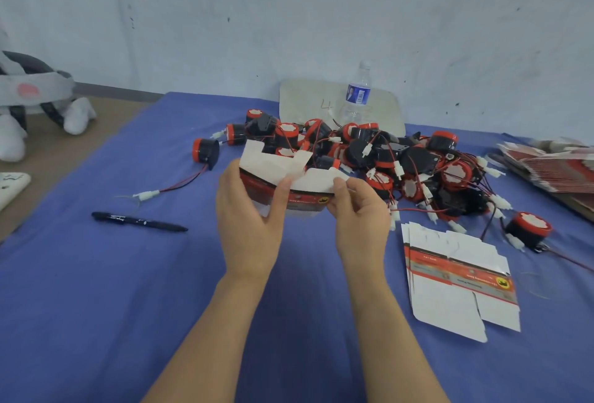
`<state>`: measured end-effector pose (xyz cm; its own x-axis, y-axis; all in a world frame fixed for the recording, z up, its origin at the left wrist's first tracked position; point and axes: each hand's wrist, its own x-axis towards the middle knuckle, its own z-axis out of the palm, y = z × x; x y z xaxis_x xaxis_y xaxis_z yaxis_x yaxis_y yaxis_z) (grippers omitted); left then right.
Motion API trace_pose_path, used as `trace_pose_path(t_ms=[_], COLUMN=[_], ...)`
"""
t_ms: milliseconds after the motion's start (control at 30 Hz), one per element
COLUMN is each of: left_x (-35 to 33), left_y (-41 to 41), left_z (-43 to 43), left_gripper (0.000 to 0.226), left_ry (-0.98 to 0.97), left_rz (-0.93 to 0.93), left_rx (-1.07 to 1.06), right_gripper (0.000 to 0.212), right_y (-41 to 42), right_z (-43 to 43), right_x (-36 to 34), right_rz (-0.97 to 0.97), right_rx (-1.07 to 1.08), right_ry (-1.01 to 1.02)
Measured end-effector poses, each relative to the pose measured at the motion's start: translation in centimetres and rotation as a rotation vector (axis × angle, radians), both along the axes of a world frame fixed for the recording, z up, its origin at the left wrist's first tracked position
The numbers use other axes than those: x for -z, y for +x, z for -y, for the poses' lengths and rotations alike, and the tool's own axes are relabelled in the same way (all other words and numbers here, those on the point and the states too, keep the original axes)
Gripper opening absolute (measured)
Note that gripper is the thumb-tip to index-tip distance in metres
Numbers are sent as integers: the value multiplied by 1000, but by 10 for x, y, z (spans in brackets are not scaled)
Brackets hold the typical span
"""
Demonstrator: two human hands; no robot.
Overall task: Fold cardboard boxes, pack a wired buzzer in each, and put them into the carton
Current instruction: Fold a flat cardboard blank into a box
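The white cardboard box with a red printed band (283, 177) was held in the air above the blue cloth-covered table (96, 274), partly opened, its white flaps standing up and bent at the top. The left hand (250, 219) gripped the box's left end, the thumb pressed along the printed face and the fingers curled behind it. The right hand (356, 213) pinched the right end, thumb on top against a flap and fingers curled beneath (how far the lower flaps were folded could not be told).

Just behind the box lay a tangled pile of red-and-black round buzzers with red and black wires and white plugs (385, 158). One lone buzzer of the same kind (205, 151) sat apart to the left, its wire trailing toward a black marker pen (138, 221). To the right of the hands lay a short stack of flat unfolded box blanks (456, 280), and a larger fanned stack of blanks (553, 168) rested at the far right edge. A clear plastic water bottle with a blue label (356, 94) stood behind the pile.
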<state>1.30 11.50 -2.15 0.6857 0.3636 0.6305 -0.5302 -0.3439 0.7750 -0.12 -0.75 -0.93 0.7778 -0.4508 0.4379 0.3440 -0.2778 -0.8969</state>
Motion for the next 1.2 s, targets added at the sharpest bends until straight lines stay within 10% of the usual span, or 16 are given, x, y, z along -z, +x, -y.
trace_pose_path(t_ms=[333,500,867,1200], left_x=[1,-4,-10,-12], left_y=[-9,-10,-2,-10], left_z=[8,7,-3,2], left_gripper=[68,34,53,62], left_ry=[223,24,-280,-214], left_rz=[-76,-142,-617,-402], left_rx=[363,434,594,718], right_gripper=[25,47,38,54], right_y=[-2,-6,-3,-5], right_z=[-5,8,19,8], right_x=[-3,-5,-1,0], right_rz=[36,-101,-365,-173], right_rx=[-88,-315,-102,-304], right_ry=[48,98,-60,-56])
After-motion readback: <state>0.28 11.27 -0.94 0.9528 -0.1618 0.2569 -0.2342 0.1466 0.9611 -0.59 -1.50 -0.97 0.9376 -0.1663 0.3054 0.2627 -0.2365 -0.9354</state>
